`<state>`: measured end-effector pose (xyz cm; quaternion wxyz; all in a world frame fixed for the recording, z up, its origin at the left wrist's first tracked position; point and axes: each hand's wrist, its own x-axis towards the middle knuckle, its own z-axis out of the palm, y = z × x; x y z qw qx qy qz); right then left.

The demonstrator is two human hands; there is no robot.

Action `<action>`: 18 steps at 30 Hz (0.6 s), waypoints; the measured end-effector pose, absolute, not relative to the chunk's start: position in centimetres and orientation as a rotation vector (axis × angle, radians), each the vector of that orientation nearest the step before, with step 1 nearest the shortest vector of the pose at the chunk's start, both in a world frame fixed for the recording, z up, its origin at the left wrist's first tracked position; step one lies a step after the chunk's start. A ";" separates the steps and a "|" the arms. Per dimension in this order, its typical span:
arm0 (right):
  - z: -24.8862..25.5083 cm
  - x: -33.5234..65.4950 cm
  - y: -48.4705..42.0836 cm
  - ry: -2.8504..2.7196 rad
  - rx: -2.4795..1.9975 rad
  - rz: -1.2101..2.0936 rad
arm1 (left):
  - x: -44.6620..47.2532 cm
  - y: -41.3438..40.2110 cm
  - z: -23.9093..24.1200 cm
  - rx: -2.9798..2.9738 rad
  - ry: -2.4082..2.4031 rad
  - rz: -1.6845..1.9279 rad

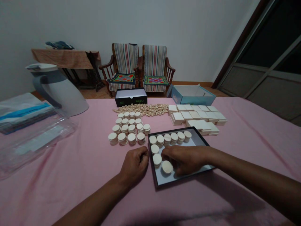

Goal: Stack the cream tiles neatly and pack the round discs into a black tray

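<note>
A shallow black-rimmed box lid (pixel 154 174) lies on the pink cloth in front of me, with short stacks of round white discs (pixel 160 139) along its far and left sides. My right hand (pixel 185 159) reaches into the lid from the right, its curled fingers at a slightly tilted stack of discs (pixel 167 167) near the front left corner. Part of the grip is hidden behind the hand. My left hand (pixel 135 164) rests closed in a fist on the cloth, close against the lid's left edge; nothing shows in it.
More disc stacks (pixel 132 138) stand in rows left of the lid. Behind are small wooden pieces (pixel 148 110), square white tiles (pixel 199 114), a black box (pixel 131 102) and a blue box (pixel 192 99). A jug (pixel 63 91) and clear plastic packaging (pixel 39 138) sit at left.
</note>
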<state>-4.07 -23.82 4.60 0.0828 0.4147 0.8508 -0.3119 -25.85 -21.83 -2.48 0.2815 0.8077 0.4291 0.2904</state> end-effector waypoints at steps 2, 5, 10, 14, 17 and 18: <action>5.1 -3.8 -23.6 2.440 1.315 -0.973 | -26.0 -22.0 -2.2 2.215 1.104 0.733; 5.3 -3.7 -23.5 2.350 1.423 -1.040 | -26.0 -22.3 -2.0 2.280 0.988 0.625; 4.4 -4.3 -23.6 2.282 1.505 -1.176 | -26.0 -22.6 -2.2 2.314 0.922 0.544; 3.2 -5.2 -23.9 2.157 1.636 -1.286 | -26.0 -22.7 -2.4 2.314 0.934 0.576; 2.1 -6.1 -24.0 2.087 1.734 -1.389 | -25.9 -22.8 -2.7 2.314 0.938 0.606; 1.8 -6.4 -24.1 2.076 1.754 -1.428 | -25.9 -22.8 -2.8 2.315 0.937 0.613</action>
